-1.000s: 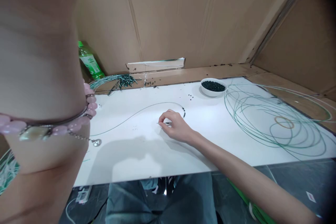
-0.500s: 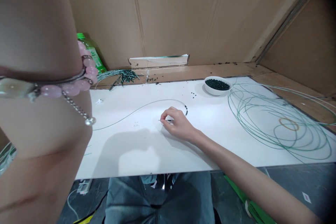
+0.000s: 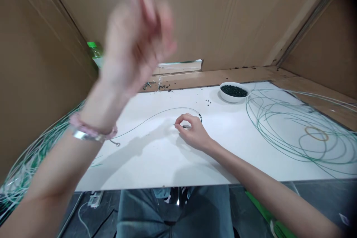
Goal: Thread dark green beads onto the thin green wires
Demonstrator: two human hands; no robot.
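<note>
My right hand (image 3: 192, 130) rests over the white board with thumb and forefinger pinched on a thin green wire (image 3: 147, 116). The wire's tip pokes out just left of the fingertips. From the hand it loops up and round, then runs left across the board. Several small dark beads (image 3: 201, 116) are threaded on it behind the knuckles. High in front of the cardboard wall is my left hand (image 3: 139, 41), smeared by motion. Its fingers look partly curled, and whether they hold anything does not show. A pink beaded bracelet (image 3: 93, 130) circles that wrist.
A white bowl (image 3: 222, 95) of dark beads stands at the back right, with loose beads (image 3: 208, 102) beside it. Coiled green wire (image 3: 292, 137) covers the right side. Bundled wire (image 3: 30, 160) lies at the left. A green-capped bottle (image 3: 95, 50) stands behind my left arm.
My left arm, earlier close to the camera, has swung so that its hand now shows above the board. The right hand keeps its pinch on the wire; the view has shifted slightly.
</note>
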